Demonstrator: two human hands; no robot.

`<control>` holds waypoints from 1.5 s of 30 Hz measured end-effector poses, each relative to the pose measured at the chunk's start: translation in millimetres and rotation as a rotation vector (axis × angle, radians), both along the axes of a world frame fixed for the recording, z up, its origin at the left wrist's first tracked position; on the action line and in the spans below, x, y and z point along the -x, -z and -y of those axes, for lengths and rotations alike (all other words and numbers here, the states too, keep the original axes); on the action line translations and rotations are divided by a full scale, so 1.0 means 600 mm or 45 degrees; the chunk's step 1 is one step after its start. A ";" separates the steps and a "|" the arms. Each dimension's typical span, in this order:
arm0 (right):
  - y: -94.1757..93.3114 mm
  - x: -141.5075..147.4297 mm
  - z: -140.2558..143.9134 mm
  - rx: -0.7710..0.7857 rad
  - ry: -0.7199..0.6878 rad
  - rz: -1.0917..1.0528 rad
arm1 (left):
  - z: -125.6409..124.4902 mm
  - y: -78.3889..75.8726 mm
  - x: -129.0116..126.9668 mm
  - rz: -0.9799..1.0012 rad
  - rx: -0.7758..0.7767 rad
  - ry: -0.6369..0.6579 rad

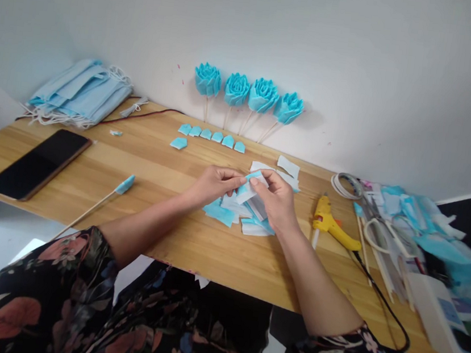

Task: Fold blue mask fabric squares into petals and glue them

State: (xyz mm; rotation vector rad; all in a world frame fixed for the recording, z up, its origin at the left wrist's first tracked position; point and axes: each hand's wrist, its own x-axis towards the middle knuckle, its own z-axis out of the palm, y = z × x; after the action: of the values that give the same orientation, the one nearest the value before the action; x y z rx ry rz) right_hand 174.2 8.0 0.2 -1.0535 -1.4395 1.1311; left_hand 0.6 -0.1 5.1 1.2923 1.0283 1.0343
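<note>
My left hand [214, 184] and my right hand [276, 200] meet over the middle of the wooden table [155, 230]. Together they pinch a small blue-and-white mask piece [250, 185] between their fingertips. Under the hands lies a loose pile of cut mask pieces [235, 213]. A row of several small folded blue petals [211, 135] sits farther back. Behind them, several finished blue flowers on sticks [248, 93] lean against the white wall.
A stack of blue face masks [80, 93] lies at the back left, a black phone [39, 163] in front of it. A stick with a blue tip [101, 200] lies left of my hands. A yellow glue gun [332, 225] and a heap of scraps [417, 233] are on the right.
</note>
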 end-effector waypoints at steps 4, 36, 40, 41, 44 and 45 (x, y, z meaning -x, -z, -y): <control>-0.001 -0.003 0.001 -0.204 0.005 0.152 | 0.000 -0.004 0.000 0.034 0.057 -0.001; -0.006 -0.010 0.001 -0.226 0.049 0.132 | 0.002 -0.012 0.000 0.193 0.069 -0.182; -0.010 -0.005 0.004 -0.198 0.006 0.180 | 0.002 -0.009 0.000 0.183 0.031 -0.181; -0.009 -0.004 0.004 -0.172 -0.010 0.180 | 0.001 -0.007 0.000 0.180 0.020 -0.179; -0.004 -0.002 0.003 -0.084 -0.047 0.174 | -0.001 -0.002 -0.001 0.170 -0.013 -0.184; -0.002 -0.002 0.003 -0.056 -0.052 0.161 | -0.001 0.000 -0.002 0.166 -0.022 -0.186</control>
State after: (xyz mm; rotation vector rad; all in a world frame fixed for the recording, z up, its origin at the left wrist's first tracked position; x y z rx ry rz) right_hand 175.4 6.3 1.6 -1.0851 -1.5846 1.0724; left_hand 1.7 0.5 5.0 1.1606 1.0271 1.2246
